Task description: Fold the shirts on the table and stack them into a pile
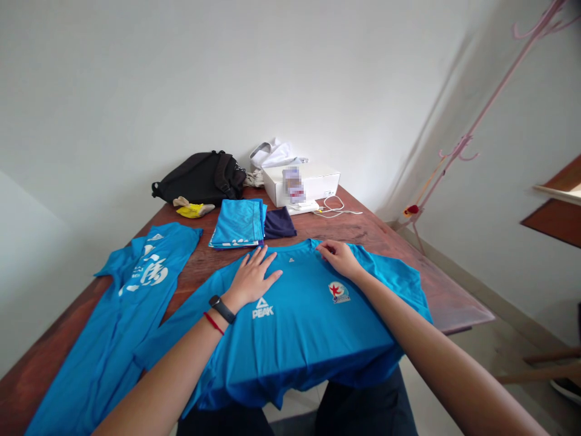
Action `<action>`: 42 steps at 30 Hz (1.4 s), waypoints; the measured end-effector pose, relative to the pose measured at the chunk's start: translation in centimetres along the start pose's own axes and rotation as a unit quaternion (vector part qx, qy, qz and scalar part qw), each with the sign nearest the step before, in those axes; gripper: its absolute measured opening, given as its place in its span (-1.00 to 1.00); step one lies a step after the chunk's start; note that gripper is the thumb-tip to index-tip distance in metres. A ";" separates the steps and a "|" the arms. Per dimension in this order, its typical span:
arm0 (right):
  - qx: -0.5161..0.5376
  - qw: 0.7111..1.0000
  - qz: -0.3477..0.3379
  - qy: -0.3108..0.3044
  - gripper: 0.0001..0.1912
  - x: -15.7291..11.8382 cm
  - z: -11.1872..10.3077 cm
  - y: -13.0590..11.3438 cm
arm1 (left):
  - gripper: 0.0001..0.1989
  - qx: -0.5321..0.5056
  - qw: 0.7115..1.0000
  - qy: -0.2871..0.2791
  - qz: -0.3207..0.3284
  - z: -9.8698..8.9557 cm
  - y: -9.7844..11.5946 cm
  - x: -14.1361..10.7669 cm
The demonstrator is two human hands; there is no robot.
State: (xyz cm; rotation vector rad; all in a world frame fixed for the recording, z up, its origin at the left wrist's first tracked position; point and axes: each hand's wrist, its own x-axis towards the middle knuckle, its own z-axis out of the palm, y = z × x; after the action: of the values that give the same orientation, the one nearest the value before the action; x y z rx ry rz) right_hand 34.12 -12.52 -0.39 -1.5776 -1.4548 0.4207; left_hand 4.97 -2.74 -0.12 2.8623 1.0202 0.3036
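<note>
Desk with garments at two stages: the brown desk [454,303] spans the frame from lower left to right of centre. The blue shirt [304,321] lies spread, front up, across the lower centre, its hem hanging over the near edge; it shows no completed fold. A printed shirt [109,327], also blue, stretches down the lower left, likewise unfolded, and meets the first shirt's sleeve. A black bag [190,175] and a white box [318,181] stand at the desk's far end, above centre. The stack [239,221], near the centre, is folded flat, so this portion may be judged done and the two open shirts left. The left hand [256,275] rests palm down left of the collar [305,245], fingers spread. The right hand [338,257] is curled at the collar's right side, thumb and fingertips close together; whether cloth is pinched between them cannot be told. A dark cloth [280,224], folded small, lies just right of the stack. Smallest are the chest prints: a badge [339,293] right of centre and a logo [262,309] left of it.
</note>
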 end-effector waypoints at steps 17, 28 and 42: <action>-0.009 1.000 -0.006 -0.003 -0.65 0.1 -0.1 0.2 | -0.33 0.004 1.000 -0.015 -0.005 -0.3 0.2 0.1; -0.008 1.000 -0.004 -0.005 -0.65 0.1 -0.1 0.0 | -0.32 0.006 1.000 -0.012 -0.002 -0.1 0.0 0.1; 0.010 1.000 -0.008 0.014 -0.36 0.2 -0.4 0.1 | -0.34 0.008 1.000 -0.011 -0.006 -0.3 0.3 0.0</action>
State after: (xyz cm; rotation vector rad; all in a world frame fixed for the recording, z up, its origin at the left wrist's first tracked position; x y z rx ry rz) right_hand 34.52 -12.52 -0.23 -1.5486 -1.4372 0.4009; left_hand 5.10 -2.94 0.18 2.8663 1.0415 0.2643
